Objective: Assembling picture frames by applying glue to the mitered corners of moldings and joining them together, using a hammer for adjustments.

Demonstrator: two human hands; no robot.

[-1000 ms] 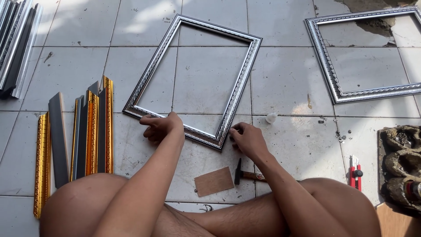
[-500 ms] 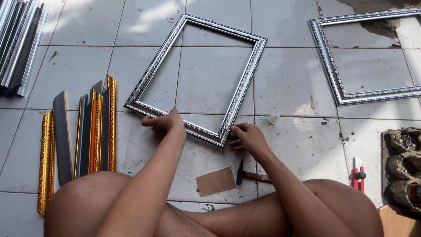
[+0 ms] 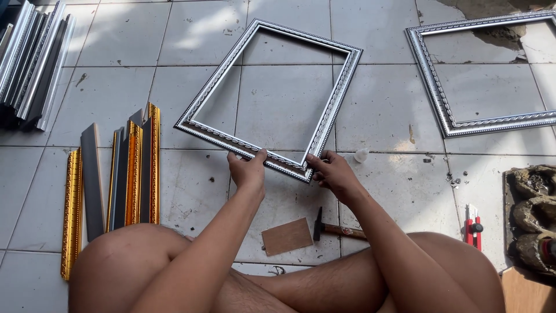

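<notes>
Nearest the person, a small brown board [image 3: 287,236] and a hammer [image 3: 339,229] lie on the tiled floor [image 3: 394,104] between the arms, with a red cutter [image 3: 473,227] at 3 o'clock. Just beyond, the left hand [image 3: 249,171] and the right hand [image 3: 331,171] each pinch the near rail of a silver picture frame [image 3: 336,104], which is tilted and stretches away toward 12 o'clock. Gold and grey moulding strips [image 3: 133,168] lie at 9 o'clock. Farther off, a 2nd silver frame [image 3: 431,87] rests at 2 o'clock and silver moulding lengths [image 3: 35,61] at 10 o'clock.
</notes>
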